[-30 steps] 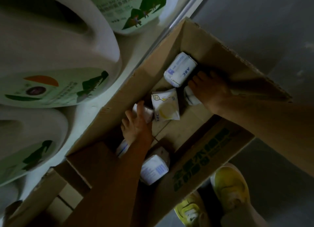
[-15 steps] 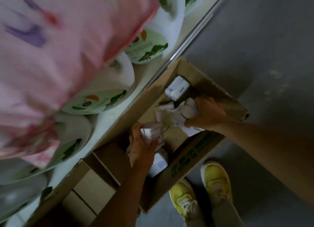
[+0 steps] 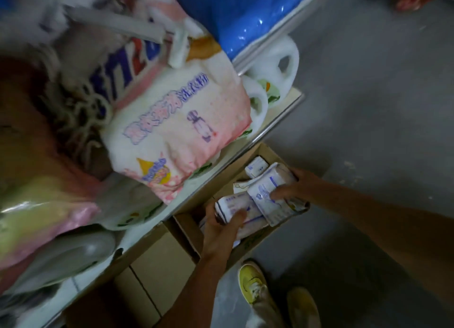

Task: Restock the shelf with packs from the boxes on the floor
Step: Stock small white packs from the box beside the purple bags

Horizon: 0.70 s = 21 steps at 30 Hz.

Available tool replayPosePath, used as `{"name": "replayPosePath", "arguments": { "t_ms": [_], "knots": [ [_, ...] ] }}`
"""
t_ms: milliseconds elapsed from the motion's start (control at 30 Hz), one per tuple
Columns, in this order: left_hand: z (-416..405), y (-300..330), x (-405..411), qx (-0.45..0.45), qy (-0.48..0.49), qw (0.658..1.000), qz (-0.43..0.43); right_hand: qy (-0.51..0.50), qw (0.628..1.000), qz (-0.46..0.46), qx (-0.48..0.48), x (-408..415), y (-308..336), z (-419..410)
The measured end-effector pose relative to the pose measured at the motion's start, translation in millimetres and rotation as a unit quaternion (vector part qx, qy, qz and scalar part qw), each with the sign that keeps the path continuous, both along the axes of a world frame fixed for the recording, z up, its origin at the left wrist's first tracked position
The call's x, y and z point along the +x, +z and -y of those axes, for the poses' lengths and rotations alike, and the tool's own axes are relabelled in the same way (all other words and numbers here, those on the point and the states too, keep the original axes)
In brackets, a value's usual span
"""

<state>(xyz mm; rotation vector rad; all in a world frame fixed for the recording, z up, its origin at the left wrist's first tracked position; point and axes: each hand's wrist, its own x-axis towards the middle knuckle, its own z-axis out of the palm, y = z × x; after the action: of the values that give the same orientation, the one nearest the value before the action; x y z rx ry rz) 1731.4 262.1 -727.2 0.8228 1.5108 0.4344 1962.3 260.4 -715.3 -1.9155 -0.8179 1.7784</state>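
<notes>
Both hands have risen from the open box [image 3: 266, 236], left hand [image 3: 221, 225] and right hand [image 3: 298, 187] each gripping packs [image 3: 270, 192] for shelving.

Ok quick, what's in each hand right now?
Left hand: grip closed around a white soft pack with blue print.
Right hand: grip closed around a bigger white plastic-wrapped pack with blue print.

White packs [image 3: 267, 192] above open cardboard box [image 3: 264, 153]
</notes>
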Motion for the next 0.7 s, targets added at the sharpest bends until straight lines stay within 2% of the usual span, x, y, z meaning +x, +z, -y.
{"name": "replayPosePath", "arguments": {
  "t_ms": [133, 200, 333, 500, 567, 700],
  "knots": [
    [14.9, 64.3, -11.9, -0.003, 0.036, 0.999, 0.023, 0.002, 1.0, -0.019, 0.008, -11.3, 62.9, 19.0],
    [25.4, 93.9, -17.4, -0.001, 0.056, 0.998, 0.03, 0.026, 0.998, -0.011, 0.047, -16.5, 96.9, 26.5],
    [50.8, 146.3, -25.0, 0.012, 0.103, 0.994, 0.04, 0.027, 0.989, 0.06, 0.133, -23.2, 151.7, 37.8],
    [86.4, 229.2, -30.4, 0.052, 0.118, 0.989, 0.074, 0.048, 0.945, 0.152, 0.286, -42.8, 245.2, 51.1],
    [93.7, 263.7, -33.3, 0.078, 0.136, 0.983, 0.094, 0.099, 0.921, 0.164, 0.339, -56.8, 285.6, 57.7],
    [107.3, 333.6, -53.1, 0.095, 0.178, 0.969, 0.145, 0.149, 0.895, 0.104, 0.407, -84.8, 359.7, 75.0]
  ]
}}
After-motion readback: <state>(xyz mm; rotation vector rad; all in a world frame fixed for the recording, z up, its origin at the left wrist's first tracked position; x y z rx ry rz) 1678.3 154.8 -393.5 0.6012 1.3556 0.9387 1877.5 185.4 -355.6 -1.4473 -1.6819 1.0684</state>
